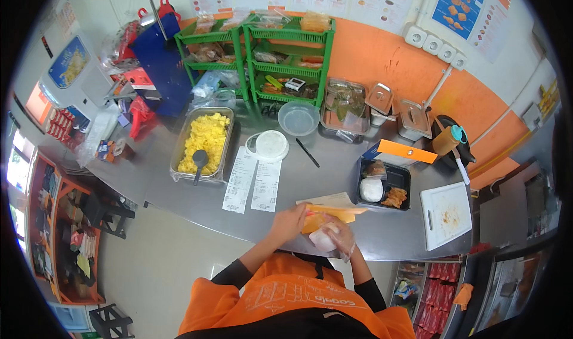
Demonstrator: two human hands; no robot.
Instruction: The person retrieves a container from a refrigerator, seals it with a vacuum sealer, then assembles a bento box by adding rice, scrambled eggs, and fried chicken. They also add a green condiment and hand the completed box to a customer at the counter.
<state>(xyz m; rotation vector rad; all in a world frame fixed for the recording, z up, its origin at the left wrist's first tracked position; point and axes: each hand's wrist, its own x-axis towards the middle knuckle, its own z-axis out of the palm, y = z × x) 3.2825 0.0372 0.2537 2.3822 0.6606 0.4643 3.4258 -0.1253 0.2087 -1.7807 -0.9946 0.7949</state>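
Observation:
At the counter's front edge, my bare left hand (pixel 288 222) pinches the end of a flat orange piece of paper or card (pixel 334 211). My right hand (pixel 341 237), in a thin clear plastic glove, is closed around a rounded white bundle (pixel 323 239) just beside it. What the bundle contains is hidden. Right of my hands stands a black takeaway box (pixel 382 170) with its orange-and-white lid flap raised. Inside it are a white rounded portion (pixel 371 190), fried pieces (pixel 395 197) and a small brown packed item (pixel 376 169).
Left on the steel counter is a tray of yellow rice (pixel 209 137) with a grey scoop (pixel 200 159). Two paper receipts (pixel 264 187), a white lid (pixel 271 145) and a black pen (pixel 308 153) lie mid-counter. A stained white cutting board (pixel 446 216) is at right; green racks (pixel 289 37) stand behind.

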